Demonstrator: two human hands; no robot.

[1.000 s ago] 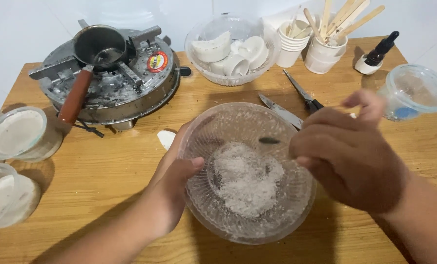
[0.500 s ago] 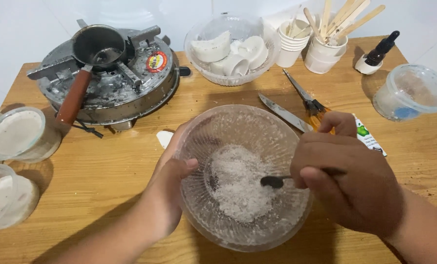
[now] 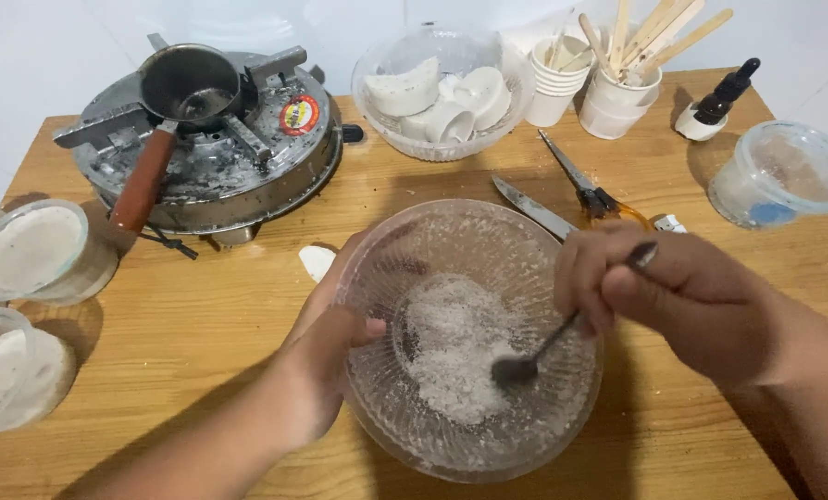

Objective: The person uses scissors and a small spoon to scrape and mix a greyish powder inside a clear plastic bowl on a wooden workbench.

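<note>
While the ribbed glass bowl (image 3: pixel 469 338) sits near the front edge of the table (image 3: pixel 201 324), a little right of its middle, I judge it rigid, fairly heavy and breakable, with a textured wall that gives a fair grip. The rim or the outer wall is where I would take it, as my left hand (image 3: pixel 326 356) does now: palm against the left side of the bowl, thumb hooked over the rim, fingers curled round the outside and mostly hidden.

The white granular powder (image 3: pixel 455 347) heaped in the bottom looks light, loose and easily scattered (some already clings to the inner wall). My right hand (image 3: pixel 673 287) is closed in a loose fist above the bowl's right rim, pinching the handle of a small dark spoon (image 3: pixel 562 333) between thumb and fingers; the spoon's head lies in the powder at the lower right of the heap. The spoon looks thin, stiff and light.

Towards the back left corner stands a metal stove (image 3: pixel 210 157) with a small pot (image 3: pixel 187 88); a knife (image 3: pixel 534 208) lies just behind the bowl.
</note>
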